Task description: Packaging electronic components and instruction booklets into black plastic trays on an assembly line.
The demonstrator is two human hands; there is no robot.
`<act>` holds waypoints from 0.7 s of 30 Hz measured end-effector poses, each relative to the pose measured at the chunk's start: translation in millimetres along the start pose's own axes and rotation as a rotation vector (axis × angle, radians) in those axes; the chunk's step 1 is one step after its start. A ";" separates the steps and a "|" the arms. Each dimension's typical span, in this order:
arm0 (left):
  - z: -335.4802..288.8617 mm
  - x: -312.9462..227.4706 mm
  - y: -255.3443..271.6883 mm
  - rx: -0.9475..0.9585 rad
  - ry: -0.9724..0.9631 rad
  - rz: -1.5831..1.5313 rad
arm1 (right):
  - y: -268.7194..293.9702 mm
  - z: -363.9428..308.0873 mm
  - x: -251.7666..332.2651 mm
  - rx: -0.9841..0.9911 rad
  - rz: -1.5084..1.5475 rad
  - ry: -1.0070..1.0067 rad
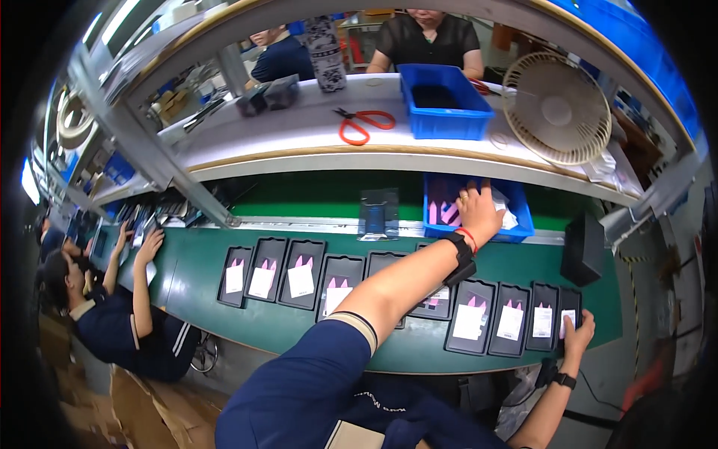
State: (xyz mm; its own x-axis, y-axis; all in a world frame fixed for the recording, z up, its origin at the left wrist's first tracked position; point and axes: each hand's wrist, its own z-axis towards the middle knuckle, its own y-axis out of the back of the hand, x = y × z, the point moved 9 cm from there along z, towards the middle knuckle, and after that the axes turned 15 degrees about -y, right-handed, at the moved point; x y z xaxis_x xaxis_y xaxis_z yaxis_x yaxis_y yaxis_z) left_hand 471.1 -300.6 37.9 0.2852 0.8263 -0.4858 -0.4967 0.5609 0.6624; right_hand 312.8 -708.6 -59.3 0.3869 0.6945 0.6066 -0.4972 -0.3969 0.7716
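Observation:
My left hand (480, 213) reaches into a blue bin (441, 230) holding pink pieces (449, 214) and white paper or bags (507, 217). Its fingers look extended over the contents, with the tips partly hidden. At the right end of a row of shallow black trays, my right hand (579, 331) grips the edge of the last tray (571, 297), its thumb over a white card (568, 320). Most other trays, such as this black tray (307, 248), hold a white card (301, 281) over pointed pink pieces (302, 262). My left forearm covers some trays in the middle.
A dark bag (380, 215) lies behind the row; a black box (583, 248) stands at right. The shelf above bears red-handled scissors (365, 126), a blue bin (450, 123) and a fan (556, 109). A co-worker (134, 322) works at left; others sit beyond the shelf.

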 end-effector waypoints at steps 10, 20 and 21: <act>-21.6 35.2 65.9 0.085 -0.315 -0.124 | -4.2 -10.0 35.1 -0.030 -0.085 0.005; -74.7 171.2 76.0 0.882 -0.296 0.082 | -6.6 -18.2 44.1 -0.051 -0.074 0.081; -72.0 168.1 76.9 0.878 -0.301 0.063 | -4.1 -21.1 45.0 -0.038 -0.075 0.064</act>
State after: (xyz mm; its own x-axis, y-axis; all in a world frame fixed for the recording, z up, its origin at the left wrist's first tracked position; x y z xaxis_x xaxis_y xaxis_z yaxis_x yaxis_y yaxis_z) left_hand 421.8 -122.4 -33.9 0.5404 0.7665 -0.3470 0.2446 0.2515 0.9364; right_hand 315.8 -663.0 -39.2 0.3747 0.7589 0.5326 -0.4982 -0.3196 0.8060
